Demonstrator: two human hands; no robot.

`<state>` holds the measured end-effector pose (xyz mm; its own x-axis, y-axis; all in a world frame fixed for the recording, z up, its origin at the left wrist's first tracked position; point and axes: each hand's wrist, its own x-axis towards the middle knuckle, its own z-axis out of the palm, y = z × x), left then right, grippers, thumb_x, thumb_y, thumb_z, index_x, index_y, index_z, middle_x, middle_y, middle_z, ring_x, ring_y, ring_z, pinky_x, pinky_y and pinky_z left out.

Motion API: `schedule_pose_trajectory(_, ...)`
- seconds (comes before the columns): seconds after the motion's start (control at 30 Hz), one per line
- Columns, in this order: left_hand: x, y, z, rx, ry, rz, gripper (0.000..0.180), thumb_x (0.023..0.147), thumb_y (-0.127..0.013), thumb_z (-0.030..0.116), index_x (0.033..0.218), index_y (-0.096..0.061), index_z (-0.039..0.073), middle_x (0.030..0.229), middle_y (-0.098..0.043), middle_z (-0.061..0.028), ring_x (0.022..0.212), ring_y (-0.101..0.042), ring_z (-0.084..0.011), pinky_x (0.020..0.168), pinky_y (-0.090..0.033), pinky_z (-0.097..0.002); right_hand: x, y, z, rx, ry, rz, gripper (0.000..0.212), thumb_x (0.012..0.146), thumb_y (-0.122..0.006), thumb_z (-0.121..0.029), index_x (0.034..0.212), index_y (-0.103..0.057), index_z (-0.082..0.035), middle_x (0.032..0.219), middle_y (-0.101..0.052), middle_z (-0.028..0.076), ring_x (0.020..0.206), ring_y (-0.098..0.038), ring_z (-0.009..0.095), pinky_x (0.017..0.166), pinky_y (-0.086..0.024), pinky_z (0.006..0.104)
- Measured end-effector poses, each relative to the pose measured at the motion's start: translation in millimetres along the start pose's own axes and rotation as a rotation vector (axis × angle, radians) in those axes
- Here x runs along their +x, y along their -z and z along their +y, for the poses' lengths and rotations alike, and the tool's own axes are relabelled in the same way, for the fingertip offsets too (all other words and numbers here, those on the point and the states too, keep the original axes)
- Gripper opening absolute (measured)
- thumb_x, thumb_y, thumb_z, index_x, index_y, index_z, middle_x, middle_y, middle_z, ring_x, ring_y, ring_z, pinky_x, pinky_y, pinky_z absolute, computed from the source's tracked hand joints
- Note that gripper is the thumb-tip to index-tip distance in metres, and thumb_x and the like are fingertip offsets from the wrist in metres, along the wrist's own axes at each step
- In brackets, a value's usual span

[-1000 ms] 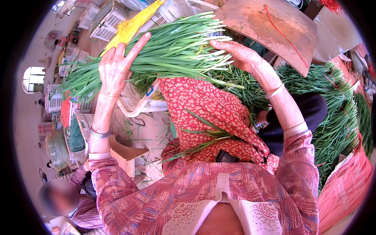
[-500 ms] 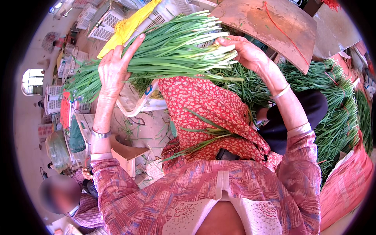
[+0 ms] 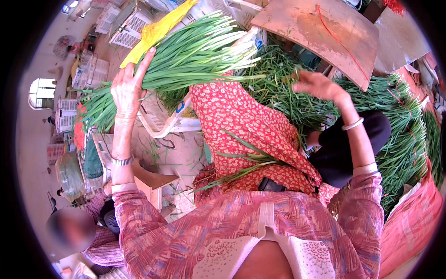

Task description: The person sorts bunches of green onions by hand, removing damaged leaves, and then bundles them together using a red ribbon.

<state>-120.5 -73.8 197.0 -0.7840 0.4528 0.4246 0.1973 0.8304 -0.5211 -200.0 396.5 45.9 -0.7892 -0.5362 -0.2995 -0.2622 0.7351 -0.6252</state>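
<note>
A thick bunch of garlic chives [image 3: 195, 56] stretches across the upper middle, green leaf ends to the left and pale stem ends to the right. My left hand [image 3: 127, 90] grips it near the leafy end, fingers wrapped round the bunch. Off to the right of the stem ends is my right hand [image 3: 318, 87], apart from the bunch and above loose green leaves [image 3: 288, 93]. Motion smears its fingers, so whether they pinch anything is unclear. Several loose chive blades [image 3: 251, 160] lie across the red floral apron [image 3: 246, 116] on my lap.
Tied chive bundles [image 3: 399, 135] are piled at right, beside a pink sack [image 3: 413, 214]. A brown board [image 3: 320, 32] leans at the upper right. A white basket [image 3: 160, 123] stands below the held bunch. White crates [image 3: 132, 28] and a yellow net bag [image 3: 158, 32] lie upper left; another person sits lower left.
My right hand has left the stem ends and moved right and down. My left hand has shifted slightly left and down with the bunch still in it.
</note>
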Motion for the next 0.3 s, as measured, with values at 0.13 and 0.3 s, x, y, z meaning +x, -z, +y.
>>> schedule_pose_trajectory(0.13,2.3,6.8,2.4,-0.044,0.0,0.018,0.119,0.041,-0.073,-0.007,0.145,-0.041,0.041,0.08,-0.048,-0.0044,0.072,-0.057,-0.0241,0.067,-0.05,-0.0373,4.6,3.3,-27.1,0.093,0.173,0.338,0.04,0.091,-0.062,-0.045,0.104,-0.07,-0.008,0.087,-0.069,0.018,0.089,-0.068,0.033,0.08,-0.053,0.042)
schedule_pose_trajectory(0.3,5.0,6.3,6.1,0.06,-0.042,0.009,0.111,0.051,-0.07,-0.004,0.147,-0.038,0.042,0.082,-0.048,-0.005,0.075,-0.057,-0.0231,0.07,-0.051,-0.0368,4.0,43.0,-102.1,-0.017,0.24,0.617,0.035,0.09,-0.06,-0.042,0.086,-0.069,-0.008,0.065,-0.061,0.018,0.069,-0.064,0.037,0.065,-0.048,0.0464)
